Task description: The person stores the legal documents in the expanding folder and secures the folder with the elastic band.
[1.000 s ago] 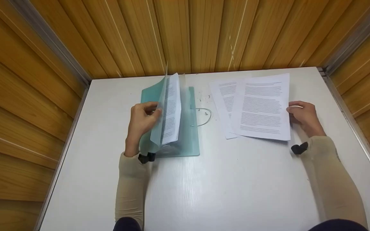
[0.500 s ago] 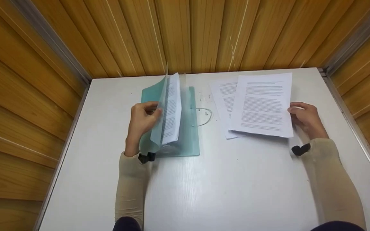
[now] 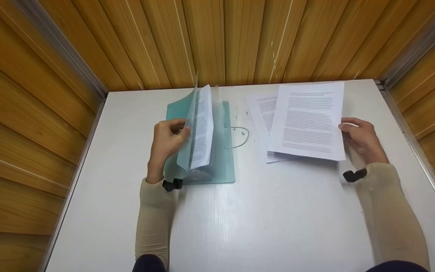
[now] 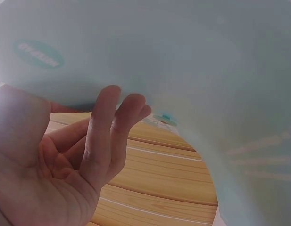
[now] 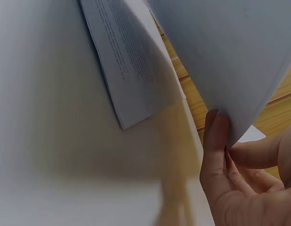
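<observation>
My left hand (image 3: 169,138) pinches the edge of a translucent cover sheet on a teal folder (image 3: 217,175), holding it raised. Printed pages (image 3: 202,132) stand half lifted inside the folder, behind that cover. In the left wrist view the cover (image 4: 183,56) spreads across the picture, with a small oval label at its left. Between thumb and fingers, my right hand (image 3: 363,138) grips the right edge of a printed sheet of paper (image 3: 310,121). The sheet is raised, its left side overlapping a stack of printed pages (image 3: 259,117) on the table.
A thin curved cord or wire loop (image 3: 246,139) extends from the folder's right side. Small dark marks lie on the white table (image 3: 263,215) between folder and stack. Wooden panel walls (image 3: 236,41) rise behind the table's back edge and at both sides.
The right hand has shifted slightly right, and its sheet has moved a little up and away, uncovering more of the stack's lower edge. The left hand and folder stay put.
</observation>
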`<state>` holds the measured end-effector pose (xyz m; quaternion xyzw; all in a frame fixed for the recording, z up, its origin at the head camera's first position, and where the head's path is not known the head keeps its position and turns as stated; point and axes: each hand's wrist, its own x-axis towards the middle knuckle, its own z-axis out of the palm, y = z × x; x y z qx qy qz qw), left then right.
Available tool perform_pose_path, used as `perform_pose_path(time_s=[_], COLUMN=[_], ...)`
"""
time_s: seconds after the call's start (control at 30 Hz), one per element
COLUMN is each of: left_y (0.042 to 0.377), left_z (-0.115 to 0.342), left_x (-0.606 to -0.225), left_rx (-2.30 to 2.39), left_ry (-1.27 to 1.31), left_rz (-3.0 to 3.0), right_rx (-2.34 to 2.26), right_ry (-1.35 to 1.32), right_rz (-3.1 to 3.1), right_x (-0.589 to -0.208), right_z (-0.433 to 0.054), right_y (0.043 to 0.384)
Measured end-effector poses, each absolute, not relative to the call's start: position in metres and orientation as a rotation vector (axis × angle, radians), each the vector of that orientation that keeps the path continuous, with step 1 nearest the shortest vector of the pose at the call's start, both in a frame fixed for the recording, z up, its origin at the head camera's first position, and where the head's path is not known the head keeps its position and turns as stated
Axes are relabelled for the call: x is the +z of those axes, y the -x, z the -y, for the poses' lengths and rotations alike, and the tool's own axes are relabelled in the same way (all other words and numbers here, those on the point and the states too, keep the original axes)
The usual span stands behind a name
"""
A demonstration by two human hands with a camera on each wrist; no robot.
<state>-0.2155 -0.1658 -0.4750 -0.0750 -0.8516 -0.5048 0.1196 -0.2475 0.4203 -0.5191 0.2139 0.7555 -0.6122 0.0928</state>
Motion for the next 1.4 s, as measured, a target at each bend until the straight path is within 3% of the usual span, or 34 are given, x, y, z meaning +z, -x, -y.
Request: perform_pose_path(time_s=[1.4], left_y=[0.216], left_z=[0.167], left_x=[-0.475], left_rx=[-1.477], left_ry=[0.239], left_rz=[2.489], right_rx=[-2.07], right_ry=[-0.387], right_rz=[-2.087], right_x=[-0.492], right_z=[-0.388], right_y=[0.244])
